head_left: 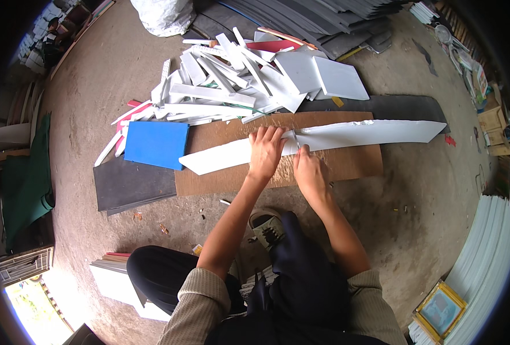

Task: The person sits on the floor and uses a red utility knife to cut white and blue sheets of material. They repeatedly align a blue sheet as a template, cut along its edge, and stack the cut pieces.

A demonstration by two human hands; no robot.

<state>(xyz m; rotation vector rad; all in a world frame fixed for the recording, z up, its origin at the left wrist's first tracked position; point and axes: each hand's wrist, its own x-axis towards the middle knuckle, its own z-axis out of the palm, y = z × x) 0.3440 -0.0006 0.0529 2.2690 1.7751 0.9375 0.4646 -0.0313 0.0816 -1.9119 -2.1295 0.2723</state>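
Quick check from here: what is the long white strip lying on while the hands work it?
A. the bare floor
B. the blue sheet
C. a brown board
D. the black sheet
C: the long white strip lies across the brown board, pressed flat by the left hand; the blue sheet sits off to the left.

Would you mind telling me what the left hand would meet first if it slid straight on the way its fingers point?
The left hand lies flat on the long white strip, fingers pointing away from the person. Going on, it would cross bare brown board, then probably meet the pile of white offcuts.
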